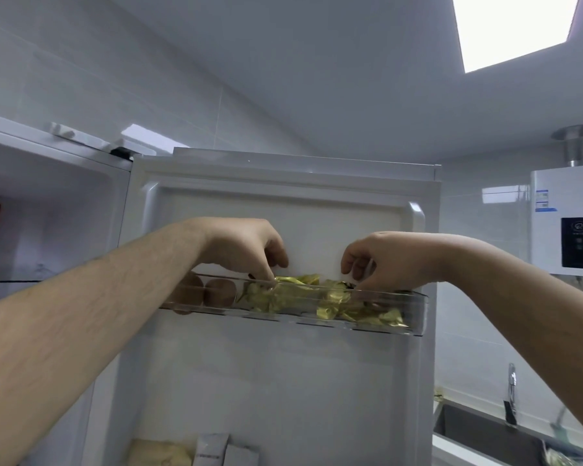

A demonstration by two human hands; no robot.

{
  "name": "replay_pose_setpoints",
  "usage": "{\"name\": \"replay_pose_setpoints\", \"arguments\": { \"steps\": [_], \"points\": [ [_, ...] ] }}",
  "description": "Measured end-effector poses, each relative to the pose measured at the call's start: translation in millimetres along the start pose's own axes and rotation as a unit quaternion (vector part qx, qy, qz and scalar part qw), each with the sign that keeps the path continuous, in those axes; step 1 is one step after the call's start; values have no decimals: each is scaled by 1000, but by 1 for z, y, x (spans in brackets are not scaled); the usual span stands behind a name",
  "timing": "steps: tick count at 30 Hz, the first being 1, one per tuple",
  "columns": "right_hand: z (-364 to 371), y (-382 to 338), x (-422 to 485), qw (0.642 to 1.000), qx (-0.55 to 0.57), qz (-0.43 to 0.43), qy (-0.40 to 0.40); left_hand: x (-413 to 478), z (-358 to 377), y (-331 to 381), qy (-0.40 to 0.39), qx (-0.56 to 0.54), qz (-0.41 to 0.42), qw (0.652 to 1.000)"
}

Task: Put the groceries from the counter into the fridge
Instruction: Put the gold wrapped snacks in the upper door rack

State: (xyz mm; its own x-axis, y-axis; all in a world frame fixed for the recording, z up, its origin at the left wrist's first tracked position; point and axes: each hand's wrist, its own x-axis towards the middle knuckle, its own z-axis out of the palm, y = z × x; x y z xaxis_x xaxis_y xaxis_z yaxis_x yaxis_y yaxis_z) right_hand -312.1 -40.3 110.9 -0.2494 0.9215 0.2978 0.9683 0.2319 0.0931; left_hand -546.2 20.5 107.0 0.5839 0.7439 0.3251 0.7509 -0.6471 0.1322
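A: Hands?
B: I see my left hand [246, 247] and right hand [384, 260] both curled, fingertips pinching gold packets [293, 294].
A: Where?
B: In the top shelf [416, 311] of the fridge door [283, 371], beside brown round items [219, 292].

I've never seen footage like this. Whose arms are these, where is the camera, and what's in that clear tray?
There is no machine here. A person wears one camera on the head, so you look along both bare arms. Ahead is the open fridge door. The left hand and right hand reach into its clear door shelf, fingers curled down among gold-wrapped packets. Whether they grip any is unclear. Two brown egg-shaped items sit at the shelf's left end.
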Motion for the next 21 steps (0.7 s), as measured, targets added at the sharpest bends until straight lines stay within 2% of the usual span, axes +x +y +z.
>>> {"name": "replay_pose_setpoints", "arguments": {
  "steps": [8,16,21],
  "points": [
    [0,0,-12,999,-7,8,49,-9,-2,-2,12,-4,13,1000],
    [13,11,-41,983,45,31,175,-14,3,11,96,-34,78,992],
    [23,21,-62,973,20,51,223,-6,17,12,146,1,121,982]
  ]
}}
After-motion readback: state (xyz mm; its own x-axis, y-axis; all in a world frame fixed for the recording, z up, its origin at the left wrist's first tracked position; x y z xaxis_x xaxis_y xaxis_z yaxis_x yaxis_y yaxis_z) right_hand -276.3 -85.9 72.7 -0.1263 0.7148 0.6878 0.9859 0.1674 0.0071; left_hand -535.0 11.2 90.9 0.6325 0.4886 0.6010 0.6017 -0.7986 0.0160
